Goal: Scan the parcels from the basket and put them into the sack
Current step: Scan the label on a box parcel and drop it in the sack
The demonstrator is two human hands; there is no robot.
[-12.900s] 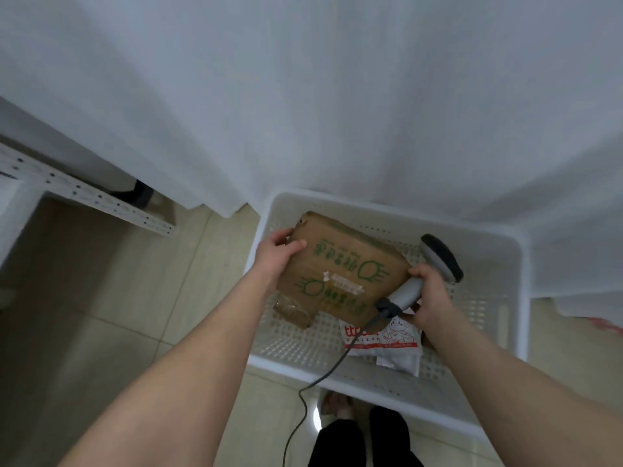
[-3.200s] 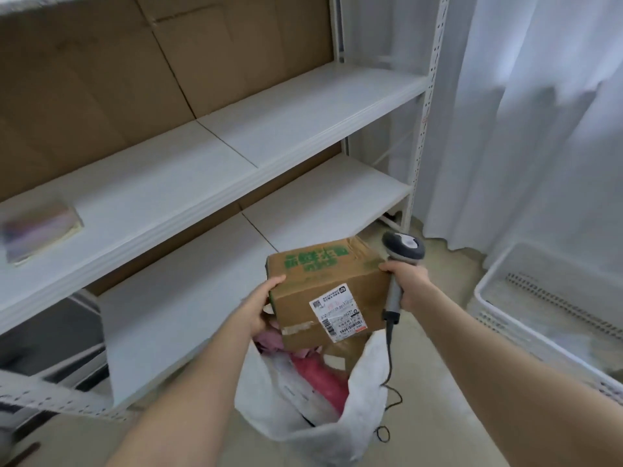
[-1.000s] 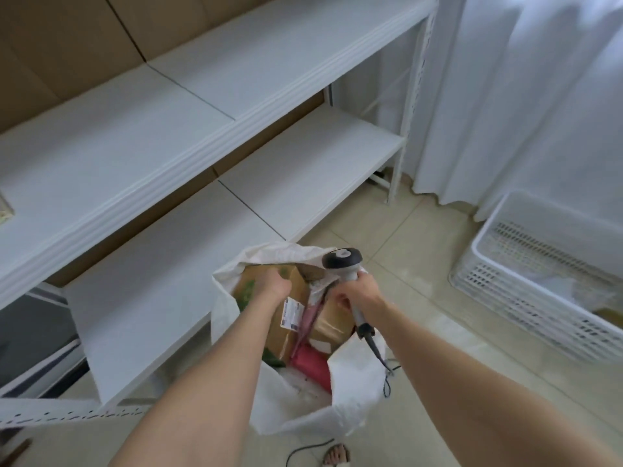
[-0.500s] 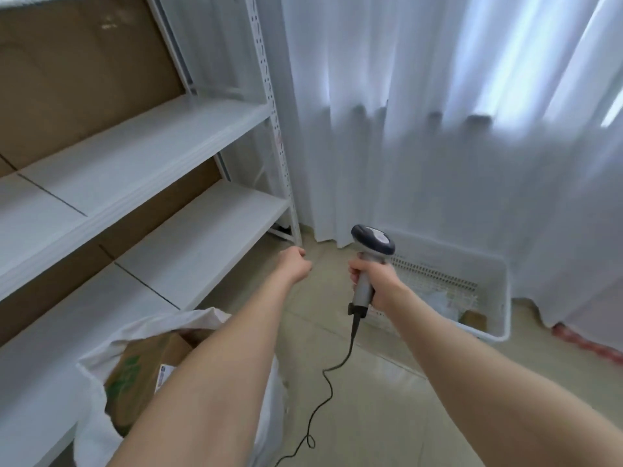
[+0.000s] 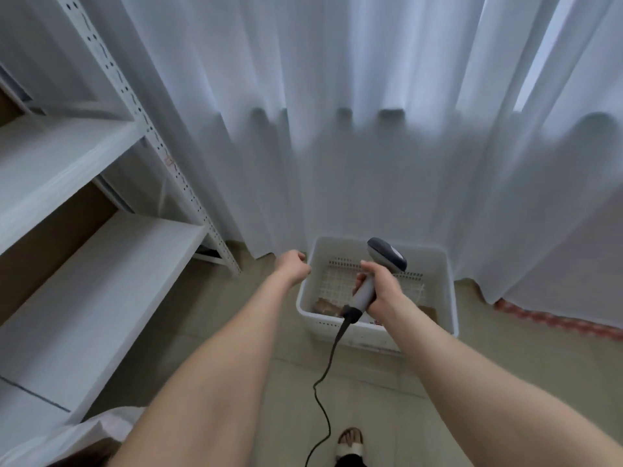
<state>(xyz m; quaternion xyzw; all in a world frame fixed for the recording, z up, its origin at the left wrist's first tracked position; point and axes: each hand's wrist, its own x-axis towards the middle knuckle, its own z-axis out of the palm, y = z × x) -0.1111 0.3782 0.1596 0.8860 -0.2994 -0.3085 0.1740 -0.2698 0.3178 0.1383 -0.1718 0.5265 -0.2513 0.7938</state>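
I see the white perforated basket (image 5: 318,320) upright on the floor (image 5: 371,382), with one brown parcel (image 5: 325,305) lying in its front-left corner and a second brown parcel (image 5: 426,310) at its right side, mostly hidden. The scanner (image 5: 386,257), grey handle and dark head, is up over the basket, gripped by the handle in my right hand (image 5: 381,288), its black cable (image 5: 332,365) hanging down to the floor. The white sack (image 5: 67,439) is at the bottom-left edge, only its rim showing, with something brown inside.
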